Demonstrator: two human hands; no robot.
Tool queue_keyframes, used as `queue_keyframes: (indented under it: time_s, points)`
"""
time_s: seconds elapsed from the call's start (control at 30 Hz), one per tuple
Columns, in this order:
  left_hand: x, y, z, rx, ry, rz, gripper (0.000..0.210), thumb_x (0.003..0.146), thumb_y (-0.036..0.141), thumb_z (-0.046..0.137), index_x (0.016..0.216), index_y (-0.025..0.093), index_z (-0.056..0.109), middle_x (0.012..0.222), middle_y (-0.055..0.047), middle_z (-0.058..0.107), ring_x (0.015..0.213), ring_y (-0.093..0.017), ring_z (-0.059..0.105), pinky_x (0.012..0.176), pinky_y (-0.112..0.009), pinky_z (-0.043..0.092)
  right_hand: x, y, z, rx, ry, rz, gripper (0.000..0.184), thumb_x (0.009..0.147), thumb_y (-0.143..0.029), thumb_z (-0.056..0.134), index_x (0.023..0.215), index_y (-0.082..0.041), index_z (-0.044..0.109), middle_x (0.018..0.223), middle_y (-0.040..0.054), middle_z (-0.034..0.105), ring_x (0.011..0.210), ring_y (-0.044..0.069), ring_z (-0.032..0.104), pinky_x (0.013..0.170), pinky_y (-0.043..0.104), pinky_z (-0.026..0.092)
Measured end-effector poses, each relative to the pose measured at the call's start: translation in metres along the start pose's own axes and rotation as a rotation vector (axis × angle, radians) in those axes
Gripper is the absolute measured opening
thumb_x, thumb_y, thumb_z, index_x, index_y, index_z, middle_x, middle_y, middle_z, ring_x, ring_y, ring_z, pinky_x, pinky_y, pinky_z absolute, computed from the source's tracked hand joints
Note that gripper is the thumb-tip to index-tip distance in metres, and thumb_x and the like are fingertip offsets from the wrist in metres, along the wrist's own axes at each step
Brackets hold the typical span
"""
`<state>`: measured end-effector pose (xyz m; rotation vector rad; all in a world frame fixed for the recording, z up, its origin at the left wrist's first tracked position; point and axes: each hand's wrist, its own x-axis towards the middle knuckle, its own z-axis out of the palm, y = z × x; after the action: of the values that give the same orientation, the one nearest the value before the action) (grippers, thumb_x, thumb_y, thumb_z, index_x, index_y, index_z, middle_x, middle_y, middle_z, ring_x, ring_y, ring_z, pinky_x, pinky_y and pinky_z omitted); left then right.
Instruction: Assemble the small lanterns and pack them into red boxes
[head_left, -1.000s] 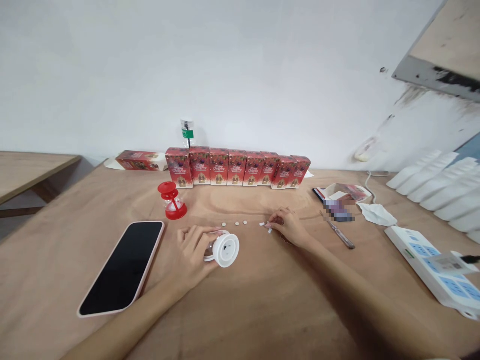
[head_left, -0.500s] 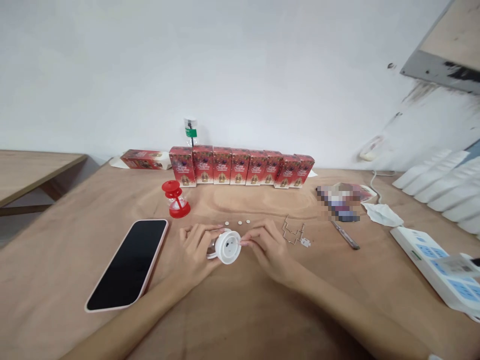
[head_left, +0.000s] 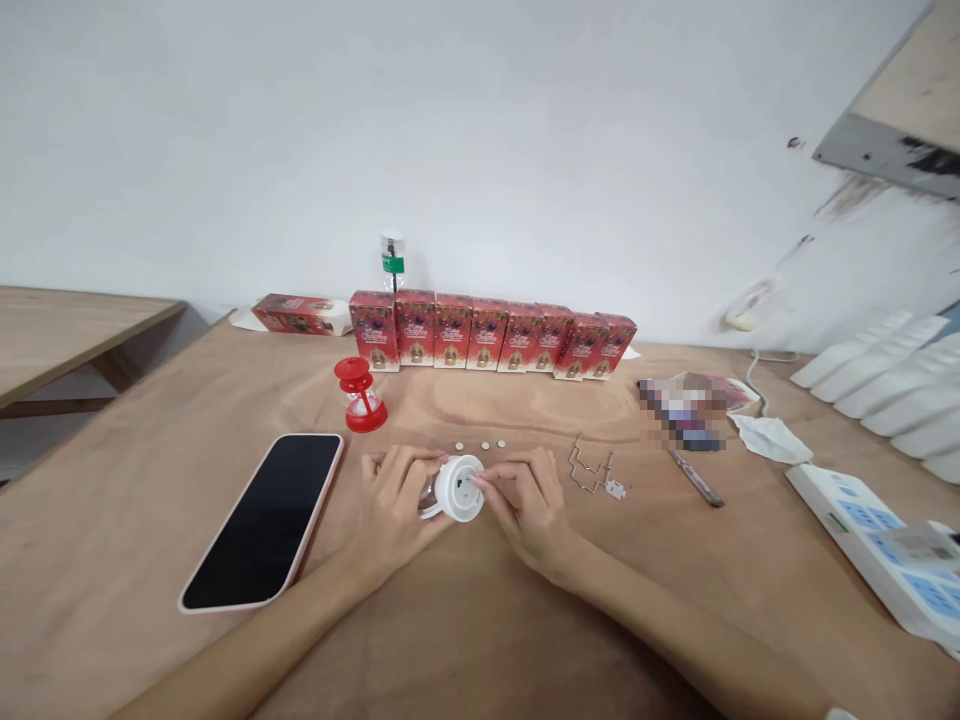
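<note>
My left hand [head_left: 396,505] is closed around a small white lantern [head_left: 452,490] with a clear body, lying on its side. Its round base faces right and shows a recess with a small dark part inside. At the edge of that recess are the pinched thumb and fingertips of my right hand [head_left: 534,515]; whatever they hold is too small to name. Just beyond the lantern lie three small round discs [head_left: 485,446], like button cells. A red lantern [head_left: 365,400] of similar shape stands upright behind my left hand.
Red printed boxes [head_left: 452,335] stand in a row near the wall, with another box [head_left: 296,314] lying at their left. A phone [head_left: 266,520] lies left. To the right are bent metal wire [head_left: 592,470], a utility knife [head_left: 696,478] and a power strip [head_left: 862,545].
My right fingertips have moved inward over the recess of the white lantern's base. The whole view has shifted slightly; my left hand keeps its hold.
</note>
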<state>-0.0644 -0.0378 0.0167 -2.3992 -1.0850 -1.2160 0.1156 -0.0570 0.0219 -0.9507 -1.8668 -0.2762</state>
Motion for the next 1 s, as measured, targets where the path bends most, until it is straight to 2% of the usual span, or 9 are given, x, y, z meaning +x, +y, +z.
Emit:
queue_keyframes:
  time_s: [0.3,0.6,0.87,1.0]
  points:
    - [-0.001,0.0001,0.0002,-0.014,0.019,0.001,0.016,0.086,0.033,0.056,0.087,0.017,0.052,0.084,-0.007,0.068,0.078,-0.021,0.062,0.065,-0.034,0.029,-0.001,-0.0025,0.0018,-0.141,0.055,-0.121,0.008,0.085,-0.017,0.062,0.087,-0.02,0.055,0.072,0.0023,0.062,0.065,0.015,0.053,0.06,0.031,0.033]
    - [-0.0005,0.0018,0.0001,-0.011,0.043,0.024,0.017,0.087,0.033,0.055,0.087,0.016,0.052,0.083,-0.007,0.069,0.077,-0.021,0.062,0.065,-0.033,0.029,-0.0044,0.001,0.0026,-0.151,0.102,-0.137,0.006,0.085,-0.018,0.062,0.086,-0.017,0.056,0.07,0.0016,0.062,0.063,0.013,0.05,0.063,0.029,0.033]
    - [-0.0002,0.0015,0.0015,-0.013,0.058,0.026,0.016,0.086,0.032,0.055,0.085,0.017,0.051,0.082,-0.007,0.069,0.077,-0.021,0.063,0.065,-0.034,0.029,-0.0052,0.001,0.0048,-0.197,0.137,-0.266,0.005,0.084,-0.015,0.063,0.084,-0.016,0.058,0.067,-0.0001,0.057,0.066,0.013,0.052,0.067,0.03,0.033]
    - [0.0001,0.0016,0.0016,-0.014,0.066,0.026,0.014,0.086,0.031,0.054,0.086,0.017,0.052,0.081,-0.006,0.069,0.076,-0.021,0.062,0.064,-0.034,0.029,-0.0065,0.0022,0.0053,-0.175,0.114,-0.217,0.004,0.085,-0.017,0.062,0.084,-0.017,0.058,0.067,0.0001,0.058,0.063,0.013,0.051,0.067,0.03,0.033]
